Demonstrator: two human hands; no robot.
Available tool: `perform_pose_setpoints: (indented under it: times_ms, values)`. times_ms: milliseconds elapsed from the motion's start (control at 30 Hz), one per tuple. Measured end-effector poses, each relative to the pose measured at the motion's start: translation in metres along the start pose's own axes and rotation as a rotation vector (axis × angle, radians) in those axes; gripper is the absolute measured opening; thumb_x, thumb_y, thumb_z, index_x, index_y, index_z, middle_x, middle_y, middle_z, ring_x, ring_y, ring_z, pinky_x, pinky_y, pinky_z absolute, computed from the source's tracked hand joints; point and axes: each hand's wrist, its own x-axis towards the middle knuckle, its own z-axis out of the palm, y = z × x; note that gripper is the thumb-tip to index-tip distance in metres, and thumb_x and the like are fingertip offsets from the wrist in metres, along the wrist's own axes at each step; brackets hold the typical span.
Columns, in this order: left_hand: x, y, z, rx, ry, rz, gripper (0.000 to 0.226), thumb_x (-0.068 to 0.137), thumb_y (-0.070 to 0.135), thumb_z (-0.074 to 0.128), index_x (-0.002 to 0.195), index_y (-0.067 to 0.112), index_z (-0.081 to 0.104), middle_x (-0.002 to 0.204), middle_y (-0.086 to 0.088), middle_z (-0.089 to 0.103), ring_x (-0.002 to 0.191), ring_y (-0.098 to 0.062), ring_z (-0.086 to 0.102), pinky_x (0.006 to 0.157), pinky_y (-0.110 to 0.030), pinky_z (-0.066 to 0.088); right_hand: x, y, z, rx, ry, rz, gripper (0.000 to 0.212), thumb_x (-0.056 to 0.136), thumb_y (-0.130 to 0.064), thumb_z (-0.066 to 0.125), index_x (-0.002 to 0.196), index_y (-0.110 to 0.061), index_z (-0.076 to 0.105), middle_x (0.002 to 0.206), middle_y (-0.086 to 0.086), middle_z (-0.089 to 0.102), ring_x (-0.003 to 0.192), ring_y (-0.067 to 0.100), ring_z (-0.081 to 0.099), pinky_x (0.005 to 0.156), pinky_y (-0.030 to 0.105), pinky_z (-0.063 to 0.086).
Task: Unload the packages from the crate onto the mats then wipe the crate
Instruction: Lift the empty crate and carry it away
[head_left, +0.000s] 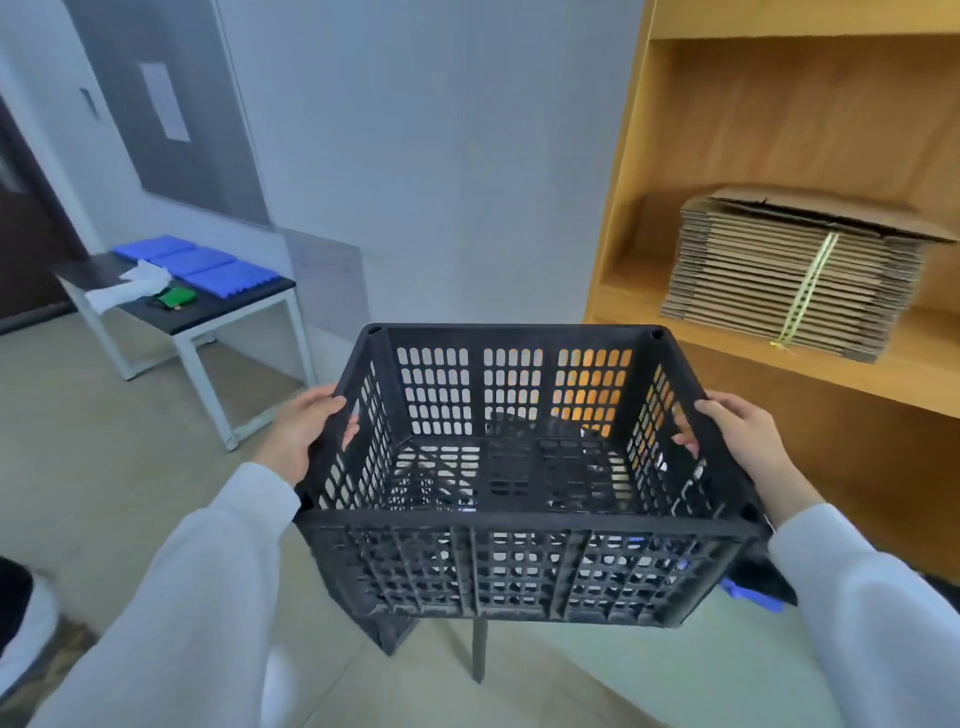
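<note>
Both hands clamp the black crate between them, left hand curled over its left rim, right hand over its right; bare floor spreads leftward toward the table with blue mats

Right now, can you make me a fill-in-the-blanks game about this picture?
1. The black crate is held by ____ hands, the left hand and the right hand.
2. The mats on the table are ____ in colour.
3. The flattened cardboard lies stacked on a wooden ____.
4. The person's sleeves are ____.

Missing words: two; blue; shelf; white
</note>
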Motion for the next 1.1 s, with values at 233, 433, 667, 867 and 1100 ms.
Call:
perform_pose_setpoints:
  times_ms: [233, 433, 667, 867, 1100]
  values:
    - [0.046, 0.016, -0.099, -0.036, 0.167, 0.003, 0.026, 0.100, 0.002, 0.060, 0.125, 0.007, 0.063, 0.079, -0.019, 0.069, 0.048, -0.021, 0.068, 0.047, -0.026, 0.057, 0.031, -0.017, 0.127, 0.019, -0.114, -0.032, 0.020, 0.100, -0.009, 0.059, 0.119, -0.003, 0.061, 0.085, 0.024, 0.073, 0.055, 0.030, 0.072, 0.044, 0.029, 0.056]
    - [0.080, 0.023, -0.161, -0.032, 0.254, 0.039, 0.032, 0.101, 0.002, 0.057, 0.134, 0.001, 0.055, 0.084, -0.023, 0.066, 0.062, -0.028, 0.065, 0.044, -0.027, 0.056, 0.058, -0.027, 0.223, 0.043, -0.180, -0.025, 0.009, 0.100, -0.005, 0.056, 0.109, -0.004, 0.054, 0.074, 0.020, 0.072, 0.046, 0.025, 0.069, 0.040, 0.027, 0.053]
    - [0.127, 0.021, -0.198, -0.026, 0.270, 0.053, 0.018, 0.103, 0.006, 0.055, 0.120, 0.008, 0.060, 0.087, -0.021, 0.066, 0.068, -0.026, 0.066, 0.056, -0.028, 0.059, 0.104, -0.018, 0.306, 0.051, -0.264, 0.018, 0.011, 0.101, -0.006, 0.056, 0.096, -0.016, 0.053, 0.089, 0.027, 0.069, 0.051, 0.028, 0.070, 0.045, 0.031, 0.058]
    - [0.186, 0.013, -0.207, -0.025, 0.315, 0.026, 0.016, 0.103, 0.005, 0.053, 0.107, 0.015, 0.065, 0.076, -0.015, 0.069, 0.069, -0.026, 0.062, 0.074, -0.039, 0.050, 0.168, -0.003, 0.370, 0.011, -0.331, 0.052, 0.014, 0.101, -0.010, 0.057, 0.114, -0.008, 0.056, 0.095, 0.026, 0.072, 0.066, 0.036, 0.072, 0.057, 0.037, 0.063]
    - [0.255, -0.012, -0.210, 0.017, 0.371, -0.047, 0.023, 0.102, 0.008, 0.056, 0.124, 0.011, 0.060, 0.090, -0.021, 0.068, 0.075, -0.028, 0.065, 0.078, -0.043, 0.052, 0.235, 0.021, 0.428, -0.096, -0.397, 0.119, 0.019, 0.101, -0.017, 0.057, 0.120, -0.013, 0.054, 0.097, 0.020, 0.074, 0.084, 0.041, 0.075, 0.081, 0.053, 0.062]
